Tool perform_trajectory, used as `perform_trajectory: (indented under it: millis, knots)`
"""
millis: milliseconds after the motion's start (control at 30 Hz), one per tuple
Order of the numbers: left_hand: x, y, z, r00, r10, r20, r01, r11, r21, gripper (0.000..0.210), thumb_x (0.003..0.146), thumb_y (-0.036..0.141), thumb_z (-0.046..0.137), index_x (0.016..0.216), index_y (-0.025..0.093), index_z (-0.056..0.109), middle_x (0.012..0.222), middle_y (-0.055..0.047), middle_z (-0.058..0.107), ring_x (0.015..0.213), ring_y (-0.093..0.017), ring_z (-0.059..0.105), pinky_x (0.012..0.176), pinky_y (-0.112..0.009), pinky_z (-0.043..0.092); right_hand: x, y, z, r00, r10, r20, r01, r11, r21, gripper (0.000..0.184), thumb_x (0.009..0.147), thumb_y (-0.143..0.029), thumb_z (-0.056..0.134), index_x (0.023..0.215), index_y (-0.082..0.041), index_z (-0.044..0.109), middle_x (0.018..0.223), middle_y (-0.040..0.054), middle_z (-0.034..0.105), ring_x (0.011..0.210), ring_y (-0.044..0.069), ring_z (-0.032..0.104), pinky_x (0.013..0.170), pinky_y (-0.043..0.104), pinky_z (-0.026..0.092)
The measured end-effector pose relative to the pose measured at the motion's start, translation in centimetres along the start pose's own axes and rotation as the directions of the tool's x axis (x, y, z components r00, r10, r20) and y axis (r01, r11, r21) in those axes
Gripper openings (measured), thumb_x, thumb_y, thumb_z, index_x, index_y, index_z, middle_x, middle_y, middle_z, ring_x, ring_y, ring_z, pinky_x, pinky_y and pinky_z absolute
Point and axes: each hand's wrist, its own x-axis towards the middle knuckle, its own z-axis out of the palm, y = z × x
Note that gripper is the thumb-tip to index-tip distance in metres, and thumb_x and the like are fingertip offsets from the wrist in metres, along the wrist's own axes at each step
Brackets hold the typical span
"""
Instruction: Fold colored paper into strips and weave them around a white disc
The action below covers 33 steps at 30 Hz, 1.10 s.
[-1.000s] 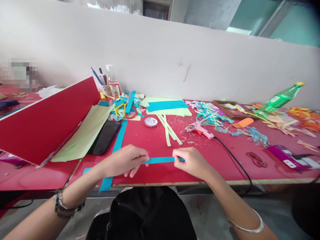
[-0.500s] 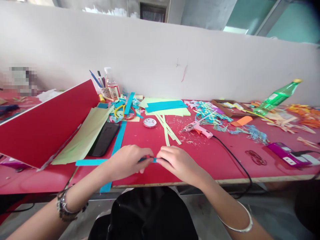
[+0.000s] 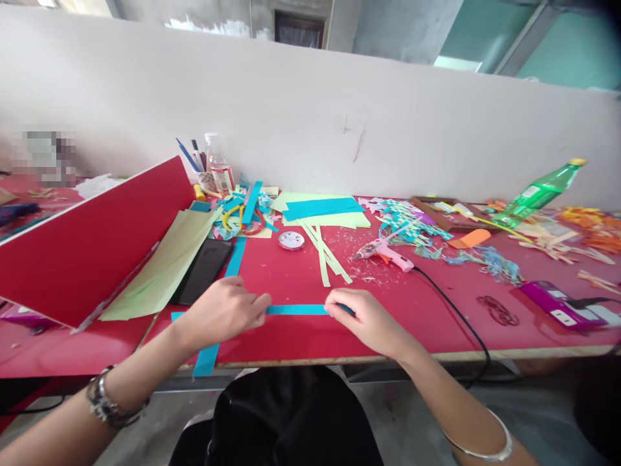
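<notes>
A narrow blue paper strip (image 3: 297, 310) runs level between my two hands over the red tabletop. My left hand (image 3: 228, 309) is closed, its fingertips pinching the strip, and more of the blue shows left of that wrist. At the other end my right hand (image 3: 363, 318) pinches the strip between thumb and fingers, a dark bit showing in its grip that I cannot make out. A second blue strip (image 3: 208, 359) passes under my left hand and forearm and hangs over the table's front edge. Pale green strips (image 3: 324, 255) lie just beyond my hands.
Left stand a red board (image 3: 101, 239), pale sheets (image 3: 160, 272) and a black phone (image 3: 204, 272). A pink glue gun (image 3: 388, 254) with a black cord lies right, near a purple power strip (image 3: 557, 304). A green bottle (image 3: 543, 194) leans behind. Scissors (image 3: 233, 220) lie among scraps.
My hands have moved apart, the left one leftward and the right one rightward. A longer stretch of the blue strip now shows between them, and less of it sticks out at the left.
</notes>
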Motion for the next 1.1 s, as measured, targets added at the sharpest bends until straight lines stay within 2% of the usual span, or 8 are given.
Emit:
perform_trajectory:
  millis: [233,333,467,633,733,833,967,1100]
  knots:
    - [-5.3,-4.6,0.5,0.985,-0.053,0.166,0.046,0.998,0.045,0.028,0.084,0.022,0.034,0.061,0.018,0.048,0.044,0.002,0.046,0.043,-0.012,0.041,0.05,-0.025,0.027,-1.8,1.9,-1.6,0.998,0.043,-0.052,-0.046,0.996,-0.07,0.022,0.086,-0.026,0.037,0.067,-0.018,0.046,0.064,-0.0018,0.05,0.059,0.01,0.047,0.057,0.02,0.035]
    - [-6.8,-5.9,-0.1,0.952,-0.215,0.219,0.209,0.977,0.049,0.029,0.084,0.025,0.036,0.061,0.017,0.05,0.044,0.003,0.042,0.045,-0.011,0.041,0.05,-0.023,0.027,-2.1,1.9,-2.5,0.993,0.026,-0.113,-0.041,0.991,-0.13,0.02,0.085,-0.025,0.037,0.07,-0.018,0.048,0.066,-0.0005,0.053,0.06,0.011,0.049,0.057,0.021,0.036]
    - [-5.5,-4.7,-1.7,0.907,-0.415,0.074,0.422,0.896,-0.136,0.024,0.083,0.021,0.036,0.067,0.016,0.054,0.056,0.0,0.051,0.057,-0.011,0.049,0.057,-0.022,0.035,-1.8,1.0,-2.4,0.99,-0.08,-0.117,0.061,0.985,-0.159,0.018,0.085,-0.024,0.038,0.074,-0.019,0.051,0.069,0.0003,0.056,0.063,0.01,0.052,0.059,0.019,0.037]
    - [0.1,-0.5,-3.5,0.975,-0.22,0.022,0.216,0.927,-0.308,0.042,0.08,0.041,0.043,0.115,0.018,0.043,0.11,-0.009,0.053,0.099,-0.02,0.049,0.085,-0.032,0.037,-0.6,-1.1,-1.3,0.948,-0.303,-0.096,0.274,0.933,-0.235,0.016,0.086,-0.023,0.04,0.08,-0.018,0.054,0.068,0.0007,0.056,0.063,0.01,0.051,0.059,0.02,0.037]
    - [1.9,0.5,-3.8,0.979,-0.176,0.101,0.2,0.922,-0.331,0.027,0.086,0.032,0.032,0.088,0.02,0.056,0.072,-0.001,0.061,0.066,-0.012,0.055,0.082,-0.031,0.038,-0.2,-1.6,-1.5,0.933,-0.341,-0.114,0.3,0.912,-0.279,0.016,0.085,-0.021,0.04,0.078,-0.018,0.054,0.068,0.0005,0.056,0.063,0.01,0.049,0.062,0.021,0.037]
    - [2.2,1.0,-3.5,0.962,-0.178,0.208,0.242,0.908,-0.342,0.034,0.087,0.024,0.029,0.063,0.018,0.052,0.044,0.003,0.049,0.043,-0.01,0.046,0.059,-0.024,0.04,0.1,-1.8,-1.5,0.934,-0.338,-0.114,0.276,0.887,-0.369,0.016,0.084,-0.019,0.04,0.077,-0.018,0.054,0.072,0.0017,0.057,0.07,0.012,0.05,0.07,0.024,0.036]
    - [2.7,1.9,-3.7,0.936,-0.105,0.336,0.289,0.776,-0.561,0.027,0.084,0.018,0.035,0.063,0.018,0.051,0.044,0.005,0.054,0.042,-0.009,0.048,0.045,-0.018,0.031,0.7,-2.9,0.0,0.937,-0.343,-0.068,0.282,0.856,-0.433,0.014,0.08,-0.017,0.041,0.079,-0.018,0.055,0.072,0.0022,0.057,0.069,0.013,0.049,0.073,0.026,0.035]
    - [3.4,2.5,-4.4,0.912,-0.036,0.409,0.355,0.568,-0.742,0.033,0.084,0.013,0.032,0.057,0.017,0.05,0.045,0.006,0.057,0.044,-0.006,0.053,0.048,-0.015,0.033,1.2,-3.5,1.6,0.943,-0.333,-0.018,0.294,0.857,-0.424,0.015,0.074,-0.014,0.041,0.063,-0.018,0.051,0.057,-0.0014,0.049,0.053,0.01,0.04,0.054,0.022,0.03]
